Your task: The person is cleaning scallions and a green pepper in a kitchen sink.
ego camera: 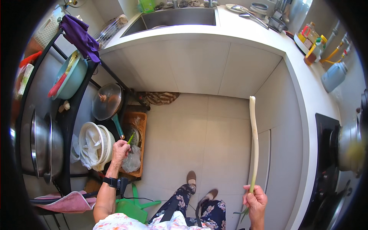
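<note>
My right hand [255, 198], at the lower right, grips a long leek or large scallion [254, 138] near its green end. The white stalk points up and away, over the floor beside the cabinet. At the left, my left hand [121, 151] pinches a short piece of a green stalk [131, 138] between thumb and fingers. That hand is beside the white plastic colanders [100, 143] and above a brown basket [144, 138] on the rack. Whether the green piece came off the leek cannot be told.
A black rack [75, 115] on the left holds steel bowls [54, 146], a lidded pan [107, 101] and a blue-green basin [75, 79]. Ahead is a sink [184, 17] in a white counter [247, 34]. A black stove [323, 161] lies right; a green stool [130, 211] stands near my legs.
</note>
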{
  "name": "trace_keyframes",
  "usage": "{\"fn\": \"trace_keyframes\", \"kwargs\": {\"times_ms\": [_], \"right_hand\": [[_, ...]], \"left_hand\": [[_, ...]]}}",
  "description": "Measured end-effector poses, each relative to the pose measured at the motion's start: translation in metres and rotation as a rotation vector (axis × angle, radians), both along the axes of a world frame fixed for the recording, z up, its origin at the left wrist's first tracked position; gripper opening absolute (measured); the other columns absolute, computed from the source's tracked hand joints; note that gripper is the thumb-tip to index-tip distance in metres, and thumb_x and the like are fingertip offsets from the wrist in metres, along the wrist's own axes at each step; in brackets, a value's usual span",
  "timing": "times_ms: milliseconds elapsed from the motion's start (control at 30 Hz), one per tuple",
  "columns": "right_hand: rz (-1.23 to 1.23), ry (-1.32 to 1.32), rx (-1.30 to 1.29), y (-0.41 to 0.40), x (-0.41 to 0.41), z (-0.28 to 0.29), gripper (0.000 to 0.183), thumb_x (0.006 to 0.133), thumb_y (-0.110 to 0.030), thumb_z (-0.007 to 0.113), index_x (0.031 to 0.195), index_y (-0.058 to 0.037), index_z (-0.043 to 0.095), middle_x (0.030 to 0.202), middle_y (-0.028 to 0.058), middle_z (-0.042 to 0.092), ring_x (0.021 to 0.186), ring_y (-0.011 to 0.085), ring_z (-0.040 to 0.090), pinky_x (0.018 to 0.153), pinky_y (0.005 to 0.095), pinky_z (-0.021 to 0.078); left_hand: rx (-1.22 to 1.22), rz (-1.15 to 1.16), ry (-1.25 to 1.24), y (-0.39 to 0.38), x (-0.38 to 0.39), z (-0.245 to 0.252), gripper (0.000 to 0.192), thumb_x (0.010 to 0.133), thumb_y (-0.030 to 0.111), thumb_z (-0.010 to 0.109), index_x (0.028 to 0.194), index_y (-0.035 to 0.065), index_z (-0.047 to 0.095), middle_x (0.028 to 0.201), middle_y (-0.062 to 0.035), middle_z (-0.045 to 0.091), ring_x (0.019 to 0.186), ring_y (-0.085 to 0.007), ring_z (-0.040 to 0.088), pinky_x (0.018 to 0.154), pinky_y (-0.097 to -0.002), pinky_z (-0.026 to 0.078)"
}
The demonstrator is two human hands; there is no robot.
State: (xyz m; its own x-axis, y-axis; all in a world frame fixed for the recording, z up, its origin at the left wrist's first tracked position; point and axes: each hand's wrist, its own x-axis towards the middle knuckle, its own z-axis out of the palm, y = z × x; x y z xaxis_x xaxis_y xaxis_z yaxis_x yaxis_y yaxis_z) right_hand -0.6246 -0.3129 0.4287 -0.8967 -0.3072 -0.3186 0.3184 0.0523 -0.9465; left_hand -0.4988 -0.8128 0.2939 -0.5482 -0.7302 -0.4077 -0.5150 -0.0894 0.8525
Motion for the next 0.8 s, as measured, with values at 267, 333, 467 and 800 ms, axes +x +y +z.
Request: {"fn": "trace_keyframes", "kwargs": {"times_ms": [267,333,467,800], "right_hand": [[0.078,-0.032,-0.023,-0.060,-0.085,0.014,0.025,0.092,-0.020,0.056,0.102,0.0035,0.057,0.061,0.0028,0.052,0.050,0.0048,0.039,0.046,0.0172,0.0282],[0.084,-0.033,-0.044,-0.071,-0.107,0.017,0.025,0.092,-0.020,0.056,0.103,0.0035,0.057,0.062,0.0030,0.052,0.051,0.0048,0.039,0.047,0.0170,0.0290],[0.088,-0.063,-0.101,-0.095,-0.162,0.026,0.025,0.092,-0.020,0.056,0.102,0.0035,0.057,0.060,0.0033,0.051,0.049,0.0052,0.037,0.046,0.0174,0.0283],[0.189,-0.151,-0.315,-0.172,-0.302,0.057,0.027,0.093,-0.021,0.054,0.099,0.0046,0.055,0.057,0.0014,0.049,0.045,0.0051,0.034,0.042,0.0201,0.0285]], "left_hand": [[-0.002,0.020,0.094,-0.042,-0.060,0.039,0.006,0.079,0.007,0.058,0.083,0.0026,0.056,0.062,-0.0021,0.056,0.041,-0.0054,0.045,0.034,-0.0179,0.032],[-0.017,0.020,0.107,-0.047,-0.082,0.054,0.006,0.079,0.006,0.058,0.083,0.0020,0.057,0.062,-0.0024,0.057,0.040,-0.0054,0.044,0.035,-0.0179,0.032],[-0.080,-0.002,0.128,-0.060,-0.126,0.077,0.005,0.078,0.005,0.058,0.081,0.0007,0.058,0.061,-0.0026,0.057,0.039,-0.0048,0.044,0.035,-0.0179,0.032],[-0.148,-0.052,0.214,-0.084,-0.238,0.133,0.006,0.079,0.005,0.058,0.083,0.0001,0.059,0.064,-0.0017,0.058,0.043,-0.0029,0.044,0.038,-0.0166,0.033]]}}
